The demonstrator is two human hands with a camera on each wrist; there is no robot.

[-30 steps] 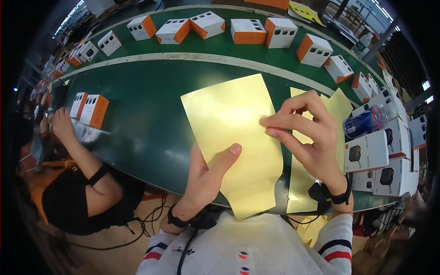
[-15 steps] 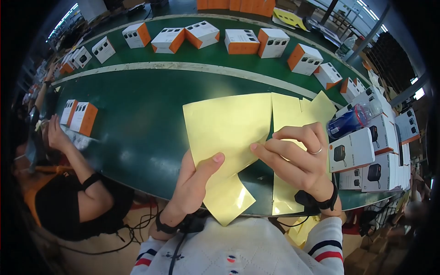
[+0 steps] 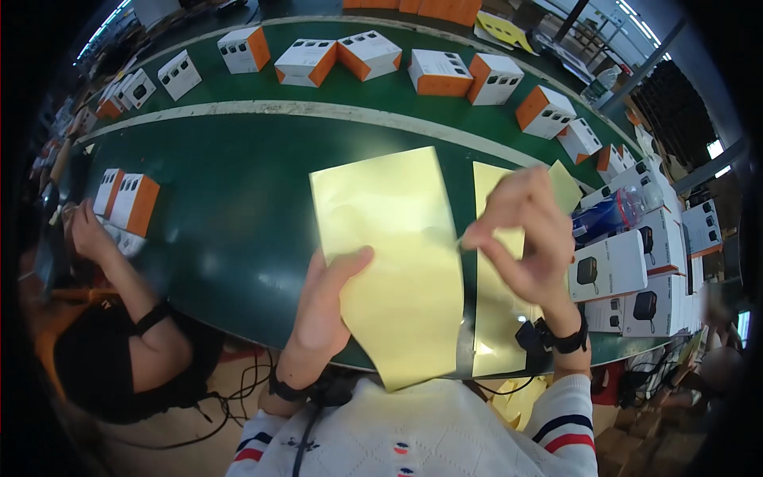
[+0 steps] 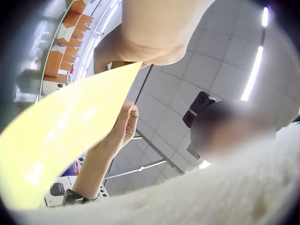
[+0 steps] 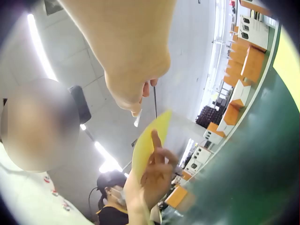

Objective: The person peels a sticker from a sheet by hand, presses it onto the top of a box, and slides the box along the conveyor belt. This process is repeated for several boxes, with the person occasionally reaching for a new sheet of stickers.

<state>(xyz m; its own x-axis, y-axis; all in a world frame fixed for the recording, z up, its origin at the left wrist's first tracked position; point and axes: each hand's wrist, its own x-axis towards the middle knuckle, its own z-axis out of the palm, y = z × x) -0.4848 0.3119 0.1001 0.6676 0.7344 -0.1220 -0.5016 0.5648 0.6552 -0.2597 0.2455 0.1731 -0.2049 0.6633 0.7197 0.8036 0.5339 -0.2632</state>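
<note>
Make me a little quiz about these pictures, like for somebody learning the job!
1. Pick one: whose thumb lies across the held-up yellow sheet? A) left grip B) right grip C) both
2. True or false: the blue bottle at the right is lying on its side.
3. Fill in: the boxes along the far side of the green table are white and ____.

Key: 1. A; 2. True; 3. orange.
</note>
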